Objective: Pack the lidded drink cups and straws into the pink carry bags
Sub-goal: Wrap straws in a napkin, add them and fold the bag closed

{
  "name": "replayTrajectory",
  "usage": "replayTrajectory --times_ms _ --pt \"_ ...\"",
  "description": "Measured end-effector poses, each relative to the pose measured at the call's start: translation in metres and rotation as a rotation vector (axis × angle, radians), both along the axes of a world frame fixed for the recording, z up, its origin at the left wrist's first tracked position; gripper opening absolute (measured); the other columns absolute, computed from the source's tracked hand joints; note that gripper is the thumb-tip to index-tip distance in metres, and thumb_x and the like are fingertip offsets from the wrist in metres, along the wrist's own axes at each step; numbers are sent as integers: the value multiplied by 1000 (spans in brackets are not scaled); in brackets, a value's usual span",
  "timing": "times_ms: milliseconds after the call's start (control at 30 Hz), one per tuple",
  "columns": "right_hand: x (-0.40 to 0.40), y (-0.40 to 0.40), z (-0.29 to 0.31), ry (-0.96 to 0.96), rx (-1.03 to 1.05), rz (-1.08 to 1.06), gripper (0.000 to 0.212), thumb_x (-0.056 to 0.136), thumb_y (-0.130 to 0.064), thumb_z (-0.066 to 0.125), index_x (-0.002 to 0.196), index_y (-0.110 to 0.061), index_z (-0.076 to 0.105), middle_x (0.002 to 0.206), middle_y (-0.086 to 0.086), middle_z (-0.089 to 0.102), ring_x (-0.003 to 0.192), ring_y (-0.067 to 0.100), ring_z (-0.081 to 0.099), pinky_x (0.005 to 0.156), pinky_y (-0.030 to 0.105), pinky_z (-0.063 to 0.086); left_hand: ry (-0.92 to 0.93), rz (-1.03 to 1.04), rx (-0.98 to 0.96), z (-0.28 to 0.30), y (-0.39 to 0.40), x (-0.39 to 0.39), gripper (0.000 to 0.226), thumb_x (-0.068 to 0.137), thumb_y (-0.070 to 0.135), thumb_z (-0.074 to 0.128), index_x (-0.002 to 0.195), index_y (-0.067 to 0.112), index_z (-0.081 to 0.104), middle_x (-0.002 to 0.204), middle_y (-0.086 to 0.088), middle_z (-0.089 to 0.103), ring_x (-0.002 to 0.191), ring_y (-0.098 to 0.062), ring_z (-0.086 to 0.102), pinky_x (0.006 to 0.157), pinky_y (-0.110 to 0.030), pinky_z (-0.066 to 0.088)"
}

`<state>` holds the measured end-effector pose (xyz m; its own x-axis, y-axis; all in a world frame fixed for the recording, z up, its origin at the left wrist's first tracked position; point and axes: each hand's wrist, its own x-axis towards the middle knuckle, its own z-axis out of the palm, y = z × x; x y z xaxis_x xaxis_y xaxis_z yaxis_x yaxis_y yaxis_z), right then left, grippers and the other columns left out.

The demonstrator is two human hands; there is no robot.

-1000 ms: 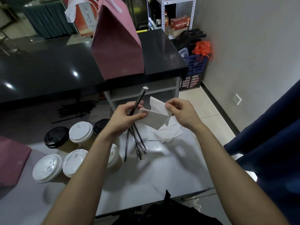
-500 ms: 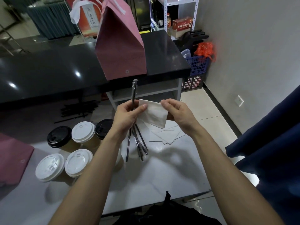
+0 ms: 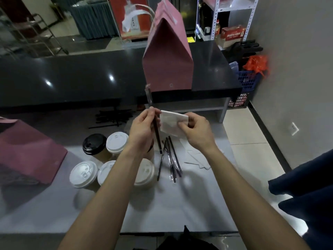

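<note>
My left hand (image 3: pixel 144 127) grips a wrapped black straw (image 3: pixel 156 131), held nearly upright above the grey table (image 3: pixel 180 210). Beside it my right hand (image 3: pixel 196 130) pinches a folded white napkin (image 3: pixel 171 123), whose left edge touches the straw. Several lidded cups stand to the left below my left arm: one with a black lid (image 3: pixel 94 144), others with white lids (image 3: pixel 117 142) (image 3: pixel 83 174). More wrapped straws (image 3: pixel 171 159) lie on the table under my hands. A closed pink carry bag (image 3: pixel 167 62) stands on the black counter (image 3: pixel 72 76). Another pink bag (image 3: pixel 27 152) lies at the left.
Loose white napkins (image 3: pixel 198 157) lie right of the straws. A pile of black straws (image 3: pixel 113 117) rests on the shelf under the counter. A blue crate (image 3: pixel 247 82) with an orange bag (image 3: pixel 255 64) stands by the wall. Dark blue cloth (image 3: pixel 306 195) hangs at right.
The straw in my left hand has swung from tilted right to nearly upright. The napkin in my right hand has come against the straw. The camera has tilted so the counter sits lower.
</note>
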<state>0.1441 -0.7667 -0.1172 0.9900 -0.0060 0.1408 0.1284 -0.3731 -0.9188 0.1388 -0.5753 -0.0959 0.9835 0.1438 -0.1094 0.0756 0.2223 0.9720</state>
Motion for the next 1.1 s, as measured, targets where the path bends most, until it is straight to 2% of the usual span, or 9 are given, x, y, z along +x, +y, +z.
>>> replayTrajectory --times_ms 67,167,300,467,600,700,767,967,1100 --pt "-3 19 3 -14 3 97 3 97 -23 74 95 -24 75 75 -11 73 72 7 67 69 36 55 35 52 10 2 7 -6 32 110 41 62 104 18 83 92 -8 72 86 -23 67 80 -35 59" --pt "-8 44 10 -8 24 229 8 102 -30 71 102 -24 77 86 -6 78 83 13 74 78 47 62 28 125 -52 7 18 -12 30 107 41 66 107 16 84 95 -12 70 91 -28 65 89 -42 55" --pt "-17 72 25 -23 56 291 26 105 -43 69 97 -20 79 81 3 76 75 17 71 72 56 59 -10 220 -61 14 39 -18 30 101 42 73 106 14 84 77 -4 65 70 -15 61 67 -27 53" --pt "-17 113 38 -75 -21 303 15 91 -34 87 98 -22 81 82 -5 78 77 12 75 71 46 62 -73 291 -30 20 82 -22 29 94 35 85 100 6 81 72 0 66 64 -12 61 57 -23 52" --pt "-22 161 51 -119 -97 296 23 84 -48 91 85 -33 75 72 -19 73 67 -1 69 57 19 50 -146 377 49 25 127 -23 17 89 30 91 87 15 83 70 -1 66 64 -16 58 62 -30 53" --pt "-23 206 57 -105 -125 313 20 94 -39 83 96 -19 82 83 -4 79 79 15 75 71 45 61 -174 325 108 33 173 -26 22 90 32 91 87 11 82 71 -9 69 64 -17 64 62 -31 58" --pt "-22 238 62 -112 -174 290 16 98 -29 78 99 -13 81 86 4 79 83 25 74 75 53 59 -172 265 192 44 214 -30 28 92 34 88 90 7 81 77 -13 73 71 -18 70 65 -32 61" --pt "-33 349 91 -170 -140 214 16 99 -27 78 102 -11 80 89 14 77 85 31 74 78 58 58 -170 20 435 98 374 -57 28 96 22 84 121 11 77 100 -7 81 93 -21 81 68 -29 65" --pt "-40 422 110 -204 59 254 16 96 -26 80 110 -30 84 95 -1 82 89 9 74 84 49 64 -289 41 701 113 495 -82 10 100 17 79 110 21 79 93 2 82 86 -17 80 71 -27 63"
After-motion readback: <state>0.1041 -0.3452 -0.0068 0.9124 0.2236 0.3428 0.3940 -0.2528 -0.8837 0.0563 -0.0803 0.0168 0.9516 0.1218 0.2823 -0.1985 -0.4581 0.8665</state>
